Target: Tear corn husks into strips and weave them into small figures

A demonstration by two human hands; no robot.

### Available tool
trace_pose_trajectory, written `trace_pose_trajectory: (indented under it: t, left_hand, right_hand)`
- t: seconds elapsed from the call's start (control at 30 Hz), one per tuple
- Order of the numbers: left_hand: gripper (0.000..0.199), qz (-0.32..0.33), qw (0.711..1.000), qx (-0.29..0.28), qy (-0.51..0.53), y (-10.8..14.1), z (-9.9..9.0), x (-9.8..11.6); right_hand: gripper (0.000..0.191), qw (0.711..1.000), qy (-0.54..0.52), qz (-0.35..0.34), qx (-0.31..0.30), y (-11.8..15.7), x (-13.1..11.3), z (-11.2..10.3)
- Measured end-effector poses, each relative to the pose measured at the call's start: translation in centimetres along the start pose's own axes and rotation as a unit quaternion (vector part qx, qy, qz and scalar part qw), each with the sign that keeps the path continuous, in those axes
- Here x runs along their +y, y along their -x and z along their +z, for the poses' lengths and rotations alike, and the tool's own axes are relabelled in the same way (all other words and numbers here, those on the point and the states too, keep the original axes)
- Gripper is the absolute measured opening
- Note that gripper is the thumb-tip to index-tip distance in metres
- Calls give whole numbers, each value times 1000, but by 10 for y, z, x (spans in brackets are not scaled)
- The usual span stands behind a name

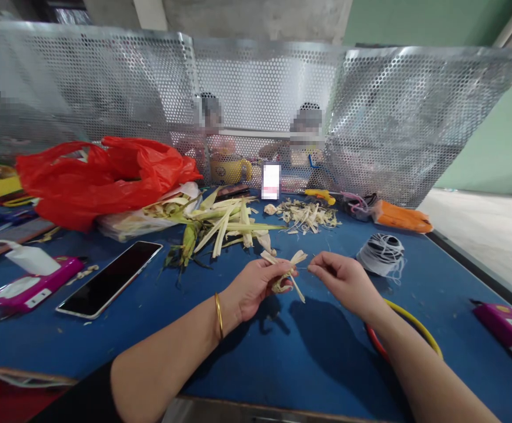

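Observation:
Near the middle of the blue table, my left hand (pixel 256 288) is closed around a small bundle of pale husk strips (pixel 291 274), whose ends stick out past the fingertips. To its right, my right hand (pixel 337 276) is closed in a pinch on a thin thread that runs toward the bundle. The hands are a short gap apart, both above the tabletop. Behind them lies a pile of long green and cream husks (pixel 229 226), with a heap of short husk scraps (pixel 309 216) to its right. A spool of pale thread (pixel 381 256) stands beyond my right forearm.
Left on the table (pixel 256 376) are a phone (pixel 111 279), a magenta power strip (pixel 39 288) with a white plug and a red plastic bag (pixel 106 176). An orange packet (pixel 402 217) and another magenta strip (pixel 509 332) lie right. A perforated metal screen (pixel 264 88) stands behind; people show through it.

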State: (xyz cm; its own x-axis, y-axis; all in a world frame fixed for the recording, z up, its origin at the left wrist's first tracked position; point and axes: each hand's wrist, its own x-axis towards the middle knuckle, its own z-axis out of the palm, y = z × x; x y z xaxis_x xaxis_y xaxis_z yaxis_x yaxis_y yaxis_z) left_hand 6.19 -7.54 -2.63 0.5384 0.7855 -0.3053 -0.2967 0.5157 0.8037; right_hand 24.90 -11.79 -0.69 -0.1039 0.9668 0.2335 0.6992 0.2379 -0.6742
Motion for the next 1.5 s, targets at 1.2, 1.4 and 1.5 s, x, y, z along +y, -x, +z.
trace_pose_trajectory:
  t: [1.2,1.4,1.5]
  left_hand:
    - [18,130,977,-20,-167,13,13,-4]
    - [15,195,958,107,-178,5,9,-3]
    - [13,215,939,138,-229,2,5,-4]
  right_hand:
    - [30,922,-293,223,-117,0,-4,11]
    - [33,970,-207,116,-57,1,-10,15]
    - [26,998,-68,-15,-9,7,-14,15]
